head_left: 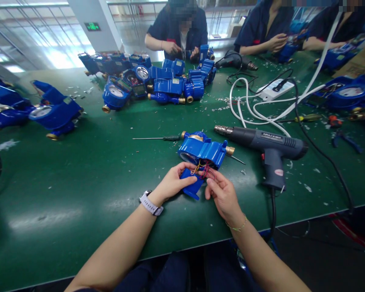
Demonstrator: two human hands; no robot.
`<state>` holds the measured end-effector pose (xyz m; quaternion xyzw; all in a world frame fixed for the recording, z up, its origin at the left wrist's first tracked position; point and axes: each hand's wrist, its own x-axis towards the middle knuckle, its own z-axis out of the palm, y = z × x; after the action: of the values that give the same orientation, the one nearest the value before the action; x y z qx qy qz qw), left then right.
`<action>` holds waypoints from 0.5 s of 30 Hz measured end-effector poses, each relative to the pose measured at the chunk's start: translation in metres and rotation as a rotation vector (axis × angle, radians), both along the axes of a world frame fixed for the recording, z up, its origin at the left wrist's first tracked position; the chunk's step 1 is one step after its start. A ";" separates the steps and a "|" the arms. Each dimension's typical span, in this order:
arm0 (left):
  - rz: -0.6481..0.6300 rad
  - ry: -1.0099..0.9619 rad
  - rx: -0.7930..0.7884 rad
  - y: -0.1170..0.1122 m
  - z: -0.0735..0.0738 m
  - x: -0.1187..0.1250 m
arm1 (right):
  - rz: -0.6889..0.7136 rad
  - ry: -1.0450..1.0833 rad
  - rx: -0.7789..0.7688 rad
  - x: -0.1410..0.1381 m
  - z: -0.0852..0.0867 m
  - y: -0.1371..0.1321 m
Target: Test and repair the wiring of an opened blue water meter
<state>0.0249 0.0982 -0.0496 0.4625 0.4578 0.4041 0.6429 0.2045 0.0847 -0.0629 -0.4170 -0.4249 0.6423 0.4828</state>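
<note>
A blue water meter (202, 150) with brass ends lies on the green table (79, 190) just in front of me. Thin red and yellow wires (203, 168) come out of its near side. My left hand (174, 181), with a watch on the wrist, is closed around a blue plastic cover piece (191, 187) below the meter. My right hand (221, 194) pinches the wires with its fingertips, right beside the left hand.
A dark heat gun (266, 146) lies right of the meter, its cord running off the table edge. A thin screwdriver (158, 138) lies to the left. More blue meters (167, 81) are piled further back and at left. White cables (255, 109) and a power strip (275, 89) lie at right. Three people work across the table.
</note>
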 end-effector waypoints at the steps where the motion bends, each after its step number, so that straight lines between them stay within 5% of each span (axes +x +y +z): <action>1: -0.002 0.059 0.031 0.000 -0.001 0.000 | -0.008 -0.005 0.004 0.000 0.000 -0.001; 15: -0.126 0.445 0.149 -0.022 0.011 -0.011 | 0.028 -0.172 0.072 0.017 0.003 -0.027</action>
<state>0.0140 0.0766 -0.0384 0.6140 0.5271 0.2841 0.5142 0.2215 0.0572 -0.0598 -0.4470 -0.4935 0.5950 0.4502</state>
